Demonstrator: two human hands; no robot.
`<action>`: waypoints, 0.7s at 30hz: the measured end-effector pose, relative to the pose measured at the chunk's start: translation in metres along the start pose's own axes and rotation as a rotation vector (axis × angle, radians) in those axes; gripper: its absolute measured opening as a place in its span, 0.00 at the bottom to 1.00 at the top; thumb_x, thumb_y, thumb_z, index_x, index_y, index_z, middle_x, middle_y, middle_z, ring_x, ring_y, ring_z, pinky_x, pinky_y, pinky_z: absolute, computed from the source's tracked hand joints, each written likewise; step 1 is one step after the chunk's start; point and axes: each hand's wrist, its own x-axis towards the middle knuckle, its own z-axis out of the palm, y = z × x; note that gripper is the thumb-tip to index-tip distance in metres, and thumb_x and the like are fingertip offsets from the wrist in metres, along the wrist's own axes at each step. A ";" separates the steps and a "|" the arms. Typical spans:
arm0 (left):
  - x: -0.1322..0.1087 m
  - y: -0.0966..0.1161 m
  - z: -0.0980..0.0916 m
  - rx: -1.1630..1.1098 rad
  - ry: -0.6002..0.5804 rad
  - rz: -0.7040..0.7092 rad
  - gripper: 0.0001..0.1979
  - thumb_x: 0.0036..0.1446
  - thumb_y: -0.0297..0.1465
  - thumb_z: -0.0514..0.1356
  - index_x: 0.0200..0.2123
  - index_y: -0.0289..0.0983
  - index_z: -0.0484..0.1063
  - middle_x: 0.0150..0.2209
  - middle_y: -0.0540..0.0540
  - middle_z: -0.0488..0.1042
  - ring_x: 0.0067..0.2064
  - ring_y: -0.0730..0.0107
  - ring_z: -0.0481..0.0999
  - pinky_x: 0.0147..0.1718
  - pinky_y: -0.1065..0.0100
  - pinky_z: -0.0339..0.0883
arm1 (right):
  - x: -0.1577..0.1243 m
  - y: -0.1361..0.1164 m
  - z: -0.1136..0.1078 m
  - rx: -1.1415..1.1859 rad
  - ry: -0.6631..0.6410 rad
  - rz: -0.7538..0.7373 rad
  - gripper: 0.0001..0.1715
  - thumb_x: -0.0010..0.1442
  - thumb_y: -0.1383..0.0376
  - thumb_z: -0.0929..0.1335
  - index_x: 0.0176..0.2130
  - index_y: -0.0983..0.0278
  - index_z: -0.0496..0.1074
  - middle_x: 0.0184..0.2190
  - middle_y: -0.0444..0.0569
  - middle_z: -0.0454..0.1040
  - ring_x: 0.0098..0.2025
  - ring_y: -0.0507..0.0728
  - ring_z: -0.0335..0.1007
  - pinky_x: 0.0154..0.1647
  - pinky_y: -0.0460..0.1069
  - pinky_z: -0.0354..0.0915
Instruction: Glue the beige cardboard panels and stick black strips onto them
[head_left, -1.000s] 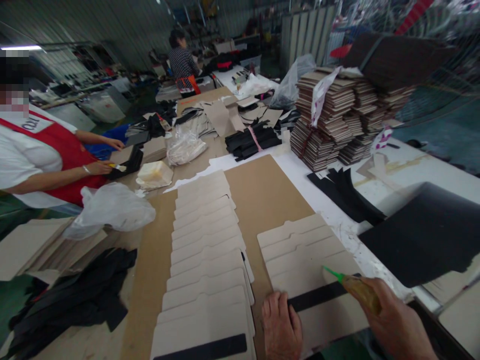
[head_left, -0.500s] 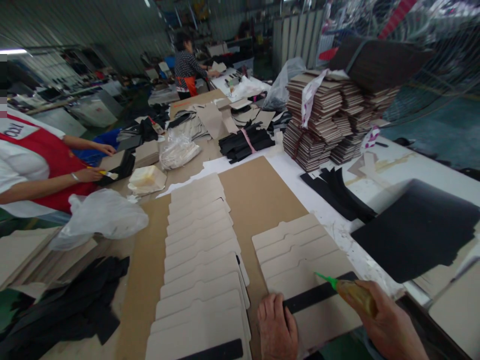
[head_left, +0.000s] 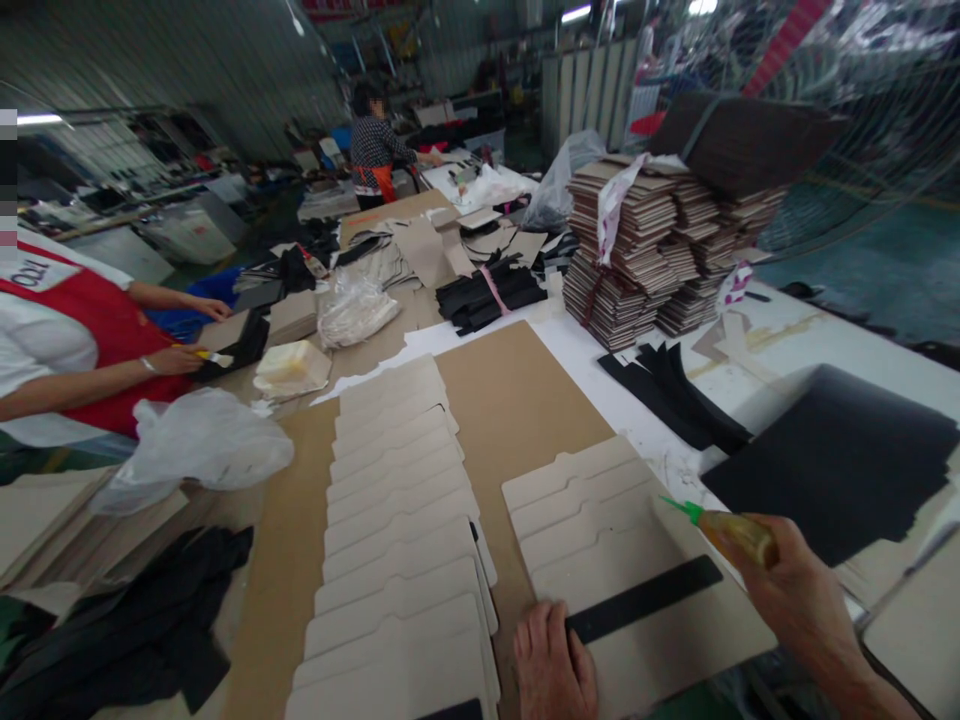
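Note:
My right hand (head_left: pixel 802 590) is closed around a yellowish squeeze bottle (head_left: pixel 739 537) with a thin green nozzle, probably a glue bottle. Its tip points left, over the right side of some overlapping beige cardboard panels (head_left: pixel 600 545). Across the nearest panel lies a black strip (head_left: pixel 645 600), slanting up to the right. My left hand (head_left: pixel 553 662) rests on that panel's left edge, fingers forward, with the thumb apart at the strip's left end. Left of it runs a long row of overlapping beige panels (head_left: pixel 401 560), one with a black strip (head_left: pixel 452 711) at the bottom.
Black sheets (head_left: pixel 840 460) and curved black strips (head_left: pixel 675 395) lie to the right. Tall stacks of panels (head_left: pixel 622 255) stand behind. At left are a plastic bag (head_left: pixel 214 435), black pieces (head_left: pixel 142 610) and a co-worker in a red apron (head_left: pixel 97 340) holding a brush. Another person works farther back.
My right hand has moved the bottle right and slightly up, off the black strip, which shows fully now. The left hand stays at the panel's edge. The view has shifted slightly.

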 end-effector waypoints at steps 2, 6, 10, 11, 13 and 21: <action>0.000 -0.001 0.000 0.024 0.003 0.013 0.15 0.62 0.24 0.53 0.51 0.37 0.70 0.48 0.42 0.70 0.51 0.59 0.66 0.52 0.56 0.58 | 0.003 -0.003 0.004 0.006 0.025 -0.051 0.42 0.46 0.34 0.64 0.46 0.63 0.69 0.32 0.52 0.74 0.32 0.62 0.71 0.34 0.54 0.64; 0.000 -0.001 0.000 0.052 0.010 0.001 0.15 0.61 0.24 0.54 0.51 0.38 0.70 0.48 0.42 0.70 0.51 0.59 0.66 0.52 0.56 0.58 | 0.007 0.000 0.013 -0.034 0.033 -0.117 0.39 0.51 0.36 0.64 0.47 0.63 0.69 0.33 0.53 0.74 0.33 0.62 0.71 0.34 0.54 0.64; 0.000 0.001 0.001 0.002 0.021 -0.022 0.16 0.61 0.24 0.53 0.51 0.39 0.69 0.47 0.44 0.70 0.50 0.60 0.66 0.51 0.57 0.58 | 0.004 0.004 0.025 -0.129 0.032 -0.219 0.31 0.55 0.43 0.63 0.48 0.62 0.69 0.35 0.52 0.75 0.34 0.63 0.72 0.34 0.54 0.63; 0.000 0.002 0.001 -0.012 0.022 -0.028 0.16 0.61 0.24 0.52 0.51 0.39 0.69 0.47 0.44 0.70 0.50 0.60 0.66 0.51 0.57 0.57 | 0.001 0.004 0.029 -0.149 0.032 -0.262 0.29 0.56 0.45 0.63 0.48 0.62 0.69 0.36 0.52 0.75 0.34 0.63 0.73 0.34 0.53 0.63; 0.001 0.002 0.001 -0.023 0.028 -0.038 0.16 0.61 0.24 0.53 0.50 0.39 0.70 0.47 0.45 0.71 0.49 0.60 0.65 0.51 0.56 0.57 | -0.006 0.001 0.034 -0.165 0.011 -0.361 0.27 0.58 0.47 0.62 0.48 0.62 0.69 0.38 0.52 0.75 0.34 0.63 0.74 0.33 0.53 0.63; 0.000 0.002 -0.001 -0.009 -0.006 -0.028 0.16 0.61 0.24 0.53 0.50 0.38 0.70 0.47 0.44 0.71 0.50 0.60 0.66 0.52 0.57 0.58 | -0.001 0.011 0.028 -0.301 0.137 -0.404 0.26 0.62 0.48 0.60 0.49 0.63 0.68 0.42 0.52 0.75 0.34 0.63 0.75 0.30 0.52 0.62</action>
